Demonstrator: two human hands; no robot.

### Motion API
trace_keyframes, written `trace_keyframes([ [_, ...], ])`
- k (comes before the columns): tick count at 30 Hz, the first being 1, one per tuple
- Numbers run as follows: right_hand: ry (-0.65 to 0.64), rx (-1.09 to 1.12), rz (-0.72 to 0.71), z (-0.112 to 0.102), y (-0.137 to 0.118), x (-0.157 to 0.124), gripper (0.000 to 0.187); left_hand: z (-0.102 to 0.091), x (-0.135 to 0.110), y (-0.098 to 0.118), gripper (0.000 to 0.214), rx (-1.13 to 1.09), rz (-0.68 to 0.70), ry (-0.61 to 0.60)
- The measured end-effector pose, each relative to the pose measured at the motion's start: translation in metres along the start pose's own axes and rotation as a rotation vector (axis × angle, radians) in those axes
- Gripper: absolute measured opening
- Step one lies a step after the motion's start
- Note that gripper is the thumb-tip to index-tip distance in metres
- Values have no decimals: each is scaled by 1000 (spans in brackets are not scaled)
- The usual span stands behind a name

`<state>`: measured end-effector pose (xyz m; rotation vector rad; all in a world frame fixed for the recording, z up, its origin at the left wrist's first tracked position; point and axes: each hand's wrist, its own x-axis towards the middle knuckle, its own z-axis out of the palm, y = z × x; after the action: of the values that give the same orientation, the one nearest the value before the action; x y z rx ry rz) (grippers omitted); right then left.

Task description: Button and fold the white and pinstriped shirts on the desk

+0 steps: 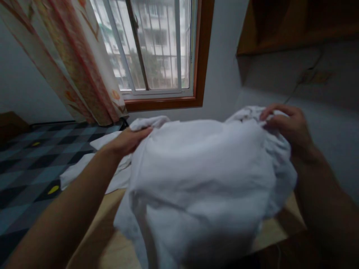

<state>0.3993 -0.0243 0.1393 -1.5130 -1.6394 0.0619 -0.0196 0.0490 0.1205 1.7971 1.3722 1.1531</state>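
A large white cloth (202,179) hangs in front of me, held up between both hands above a wooden surface (109,239). My left hand (127,140) grips its upper left corner, fingers closed into the fabric. At the upper right corner, my right hand (288,125) pinches a bunched fold with bent fingers. The cloth sags in the middle and hides most of the surface beneath it.
More white fabric (84,168) lies behind the held cloth on the left, beside a checked blue-grey bedcover (33,160). A barred window (157,48) with a patterned curtain (75,63) faces me. Wooden shelving (294,26) is mounted on the wall at upper right.
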Motion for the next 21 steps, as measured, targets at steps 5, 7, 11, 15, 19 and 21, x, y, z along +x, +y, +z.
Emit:
trace_keyframes([
  [5,-169,-54,171,75,41,78,50,7,85,-27,52,550,-162,-89],
  [7,-199,-107,181,106,67,63,52,20,77,-49,49,725,-161,-37],
  [11,-241,-193,11,140,95,-17,48,52,12,-89,46,879,154,-60],
  [15,-279,-169,-147,145,82,-106,52,69,-71,-110,53,888,466,-388],
  [19,-521,-131,-381,145,64,-157,65,63,-116,-123,75,884,501,-479],
  [21,-543,-140,-395,150,63,-162,54,59,-119,-130,57,896,489,-434],
])
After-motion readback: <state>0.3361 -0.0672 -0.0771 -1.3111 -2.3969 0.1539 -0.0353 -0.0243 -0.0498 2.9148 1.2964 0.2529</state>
